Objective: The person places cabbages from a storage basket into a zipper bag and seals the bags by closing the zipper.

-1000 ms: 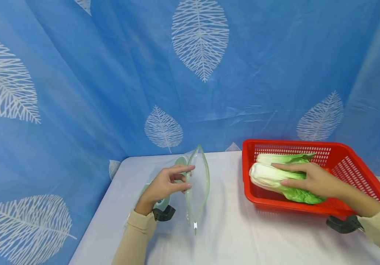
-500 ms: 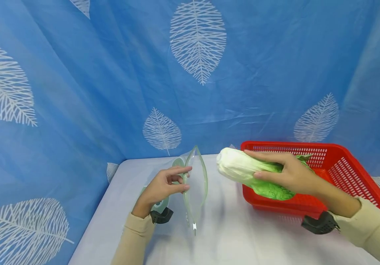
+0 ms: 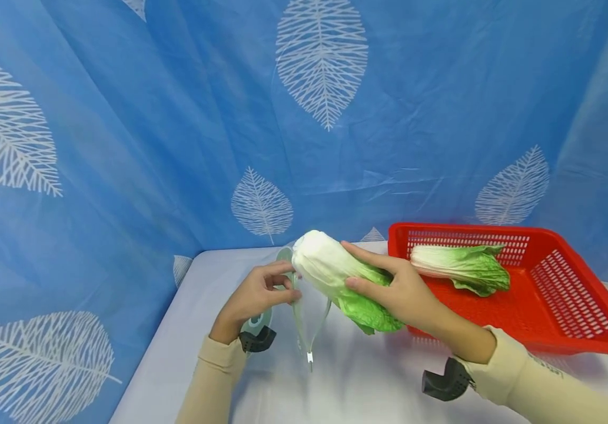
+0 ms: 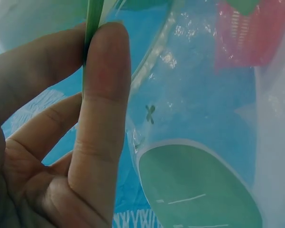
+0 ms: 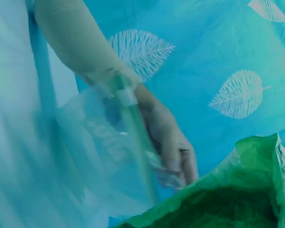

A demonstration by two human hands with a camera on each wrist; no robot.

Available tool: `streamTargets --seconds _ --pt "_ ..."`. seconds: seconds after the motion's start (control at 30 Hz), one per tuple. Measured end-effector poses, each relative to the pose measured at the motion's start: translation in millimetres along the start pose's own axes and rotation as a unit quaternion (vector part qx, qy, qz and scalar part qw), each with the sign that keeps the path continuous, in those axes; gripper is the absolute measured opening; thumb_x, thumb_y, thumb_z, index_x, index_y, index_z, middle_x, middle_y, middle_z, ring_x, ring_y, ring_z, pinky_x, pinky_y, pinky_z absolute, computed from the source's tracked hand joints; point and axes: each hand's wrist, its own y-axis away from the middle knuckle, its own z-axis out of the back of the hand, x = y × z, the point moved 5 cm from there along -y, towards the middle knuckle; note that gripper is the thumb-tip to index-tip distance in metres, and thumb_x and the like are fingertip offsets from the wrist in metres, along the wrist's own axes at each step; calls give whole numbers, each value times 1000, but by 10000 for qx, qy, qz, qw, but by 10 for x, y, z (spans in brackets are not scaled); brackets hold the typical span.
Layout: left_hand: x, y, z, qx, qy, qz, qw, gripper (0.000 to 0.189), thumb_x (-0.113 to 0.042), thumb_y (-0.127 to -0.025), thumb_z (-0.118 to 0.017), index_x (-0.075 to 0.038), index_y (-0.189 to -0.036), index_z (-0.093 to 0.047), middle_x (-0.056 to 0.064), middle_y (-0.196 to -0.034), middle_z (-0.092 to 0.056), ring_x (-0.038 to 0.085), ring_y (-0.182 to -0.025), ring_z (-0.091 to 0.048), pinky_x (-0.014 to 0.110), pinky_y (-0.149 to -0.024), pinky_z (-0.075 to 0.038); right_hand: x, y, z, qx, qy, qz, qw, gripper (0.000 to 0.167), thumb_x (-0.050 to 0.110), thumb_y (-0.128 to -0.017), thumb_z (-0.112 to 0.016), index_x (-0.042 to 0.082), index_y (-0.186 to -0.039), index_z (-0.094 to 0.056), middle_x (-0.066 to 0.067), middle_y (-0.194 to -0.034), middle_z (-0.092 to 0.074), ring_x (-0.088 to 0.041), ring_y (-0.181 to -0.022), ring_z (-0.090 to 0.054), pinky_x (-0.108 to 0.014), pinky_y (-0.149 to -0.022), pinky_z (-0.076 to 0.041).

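Note:
My left hand (image 3: 262, 295) pinches the green edge of a clear zip bag (image 3: 311, 327) between thumb and fingers. In the left wrist view the thumb presses that edge (image 4: 94, 21), and green printed patches show on the bag's clear wall. A slider hangs at the bag's lower corner. My right hand (image 3: 396, 288) grips a napa cabbage (image 3: 330, 268), thumb below and fingers over its top. The cabbage's white base end is at the bag's mouth, close to my left fingertips, and its green leaves point down right. In the right wrist view those leaves (image 5: 218, 199) fill the lower right.
A red plastic basket (image 3: 537, 306) with slotted walls stands at the right. One more leafy cabbage (image 3: 459, 265) lies in its left part. A white cloth covers the table (image 3: 171, 347), and a blue leaf-print curtain (image 3: 415, 118) hangs behind it.
My right hand has lifted one cabbage out of the basket and carried it left to the bag's mouth. The left hand has kept its pinch on the bag in nearly the same place.

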Motion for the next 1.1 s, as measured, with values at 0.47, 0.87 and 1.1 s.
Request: streamTargets --seconds 0.47,0.87,1.1 --pt "-57 105 198 -44 275 -76 9996 57 -10 -93 -76 -12 -147 -57 18 -120 -60 21 -83 -63 29 -65 -50 -384 267 -394 -3 -277 -259 9993 57 26 -94 -77 33 -147 -58 8 -143 -59 -19 -119 -63 -31 -87 -57" --pt "27 102 110 216 545 -105 9982 57 -6 -93 -75 -7 -147 -56 28 -119 -56 18 -80 -63 35 -72 -59 -737 349 -617 -15 21 -643 9979 58 39 -90 -79 32 -145 -60 5 -141 -60 -18 -123 -61 -30 -92 -55" --pt "121 10 3 527 568 -7 9970 58 -7 -94 -74 -7 -149 -54 15 -127 -58 20 -86 -66 50 -78 -59 -853 389 -796 -296 1540 487 9864 60 44 -89 -79 31 -145 -61 9 -137 -63 -14 -124 -61 -41 -98 -54"
